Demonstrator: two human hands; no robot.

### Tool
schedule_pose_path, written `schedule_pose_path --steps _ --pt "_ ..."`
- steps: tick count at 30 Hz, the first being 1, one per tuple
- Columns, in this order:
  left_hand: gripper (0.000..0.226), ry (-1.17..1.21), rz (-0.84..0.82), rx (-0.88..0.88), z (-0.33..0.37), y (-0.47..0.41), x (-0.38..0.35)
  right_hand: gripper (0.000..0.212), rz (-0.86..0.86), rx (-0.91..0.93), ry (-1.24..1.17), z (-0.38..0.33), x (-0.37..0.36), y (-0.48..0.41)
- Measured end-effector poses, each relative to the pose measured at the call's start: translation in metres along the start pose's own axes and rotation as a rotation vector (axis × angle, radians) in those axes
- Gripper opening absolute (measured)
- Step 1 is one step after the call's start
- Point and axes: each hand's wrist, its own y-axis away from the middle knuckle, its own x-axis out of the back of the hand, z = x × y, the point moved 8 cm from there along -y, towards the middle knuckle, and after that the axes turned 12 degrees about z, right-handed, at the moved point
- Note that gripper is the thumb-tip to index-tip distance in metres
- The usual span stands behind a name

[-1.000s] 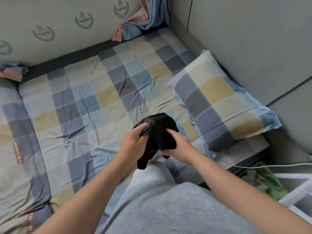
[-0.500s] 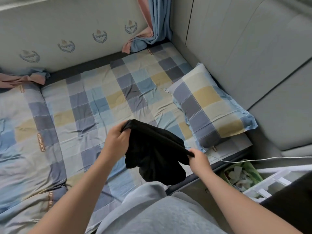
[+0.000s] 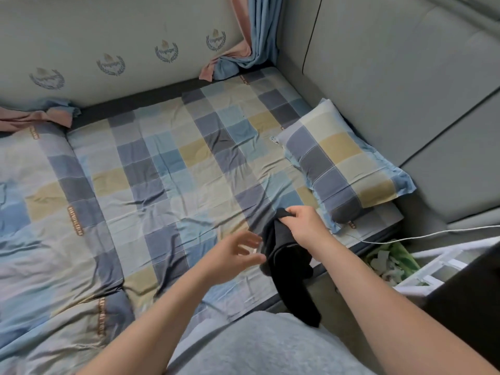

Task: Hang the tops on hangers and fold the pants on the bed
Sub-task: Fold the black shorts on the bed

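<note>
At the near edge of the bed [image 3: 162, 171], in the head view, a black garment [image 3: 286, 266] hangs bunched and creased from the right hand [image 3: 303, 226], which pinches its top end between thumb and curled fingers. The cloth is plain and dark, with one faint seam line across the middle. Its long lower end dangles past the mattress edge, in front of the person's grey shirt [image 3: 257, 347]. The left hand [image 3: 232, 255] is blurred, fingers spread and holding nothing, just beside the garment; I cannot tell whether it touches.

Brown labels [image 3: 74, 221] on the checked bedding carry lettering too small to read. The blue crests [image 3: 166, 51] on the wall behind hold writing that is also unreadable.

A checked pillow [image 3: 343, 161] lies near the right hand, against the padded headboard [image 3: 405, 77]. The sheet lies wrinkled and bare to the left of the hands and beyond them. A white cable [image 3: 433, 234] crosses the mattress corner, above a white rack [image 3: 433, 266].
</note>
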Motion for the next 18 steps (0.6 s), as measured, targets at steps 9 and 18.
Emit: schedule_pose_path --steps 9,18 --pt "0.027 -0.012 0.158 -0.11 0.002 0.029 0.02 0.016 -0.008 -0.105 -0.583 -0.064 -0.014 0.05" --pt "0.036 0.159 0.511 -0.208 0.019 0.055 0.105 0.011 -0.018 -0.048 -0.763 -0.081 -0.013 0.053"
